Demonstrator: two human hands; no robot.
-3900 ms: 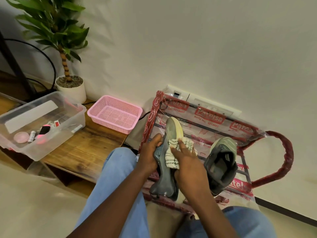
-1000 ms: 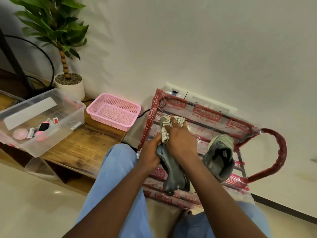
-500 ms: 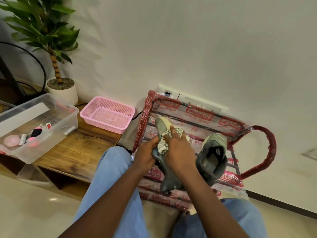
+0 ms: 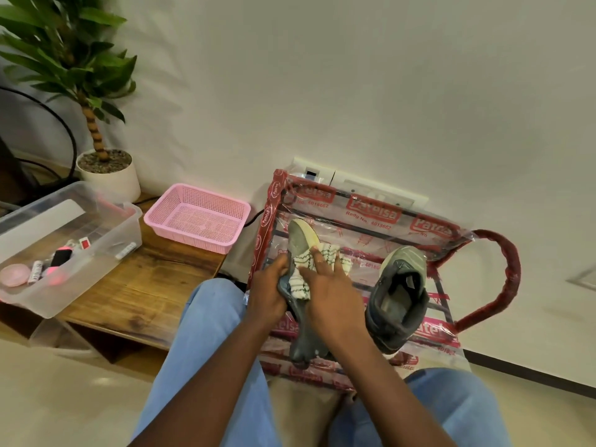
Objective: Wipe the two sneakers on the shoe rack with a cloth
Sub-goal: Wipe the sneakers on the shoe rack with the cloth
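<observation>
The left hand point(image 4: 269, 293) is gripping the near-left sneaker point(image 4: 298, 253) while the flat, spread right hand point(image 4: 332, 295) is pressing the cloth point(image 4: 303, 282) on it; next probably the right sneaker point(image 4: 398, 295), waiting on the rack point(image 4: 496, 285).

Tilted grey sneaker point(image 4: 298, 235) under striped cloth point(image 4: 317, 253); second sneaker point(image 4: 398, 295) upright on rack point(image 4: 496, 279)
</observation>
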